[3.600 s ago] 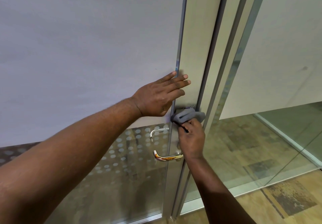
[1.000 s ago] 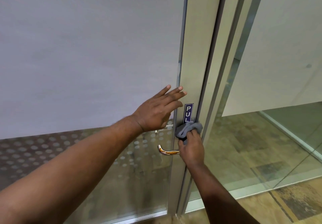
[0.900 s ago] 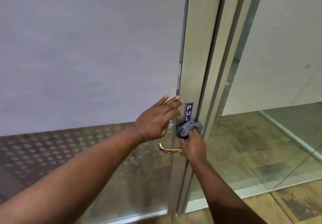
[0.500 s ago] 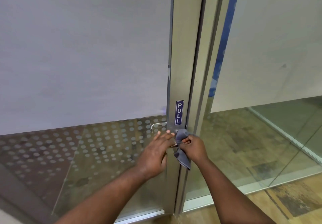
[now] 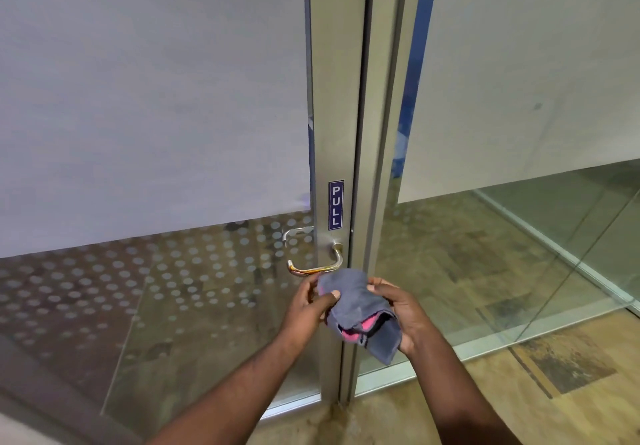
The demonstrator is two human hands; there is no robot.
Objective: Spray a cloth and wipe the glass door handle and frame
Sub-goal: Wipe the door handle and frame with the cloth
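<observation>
Cloth (image 5: 356, 301) btwn L hand (image 5: 306, 309), R hand (image 5: 403, 313) fingers (image 5: 379, 287).

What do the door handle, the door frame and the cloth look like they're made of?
Door handle: polished metal, judging by its mirror-like, gold-tinged reflections. Door frame: satin-finish metal, probably aluminium, with a dull even sheen. Cloth: soft grey fabric with a pink inner side, possibly microfibre; it folds and droops limply.

grey-pink cloth (image 5: 356, 306), blue PULL sign (image 5: 336, 205), dotted glass (image 5: 194, 271)
</observation>
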